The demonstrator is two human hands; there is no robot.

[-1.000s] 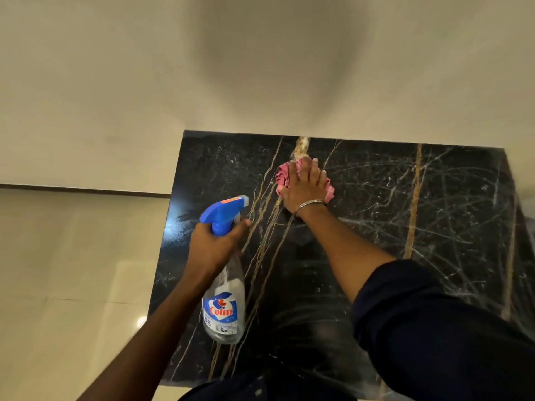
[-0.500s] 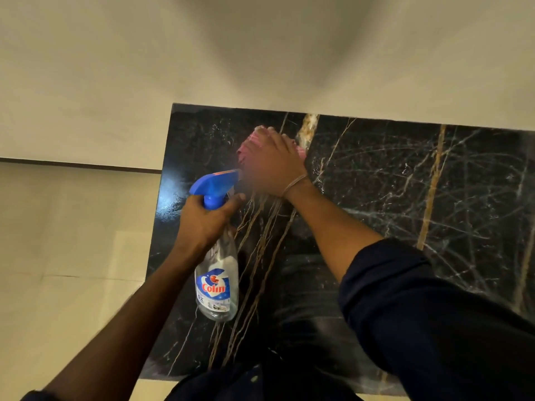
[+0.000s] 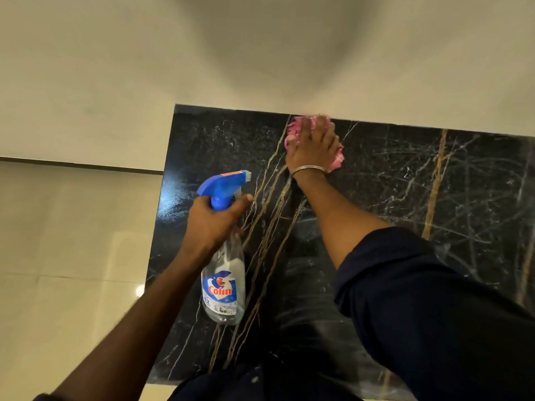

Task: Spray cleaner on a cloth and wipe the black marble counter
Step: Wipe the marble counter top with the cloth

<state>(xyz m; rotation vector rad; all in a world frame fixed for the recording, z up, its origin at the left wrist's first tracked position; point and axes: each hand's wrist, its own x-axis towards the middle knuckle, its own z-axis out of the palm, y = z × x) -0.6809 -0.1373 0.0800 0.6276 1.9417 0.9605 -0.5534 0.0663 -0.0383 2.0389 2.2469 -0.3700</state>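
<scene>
Two bare hands are at work over the black marble surface (image 3: 405, 204), which is veined with gold and white lines and butts against a pale wall (image 3: 260, 53) at its far edge. The right hand (image 3: 314, 147) lies palm-down on a crumpled pink cloth (image 3: 337, 160), its fingers (image 3: 322, 125) spread flat over the fabric and pressing it onto the stone right at the far edge, where cloth and fingertips touch the wall line; that part is slightly blurred. Pink folds show on both sides of the hand. A thin metal bangle (image 3: 308, 168) circles the wrist, and a dark blue sleeve (image 3: 419, 299) is pushed up the forearm.

The left hand (image 3: 212, 224) holds a clear spray bottle (image 3: 224, 287) above the nearer left part of the surface, fingers clamped around its neck just under the blue trigger head (image 3: 223, 185). The nozzle points toward the right hand, well apart from the cloth. A blue and white label reads "Colin". Left of the surface is a glossy cream tiled floor (image 3: 72, 241) with a small bright reflection
</scene>
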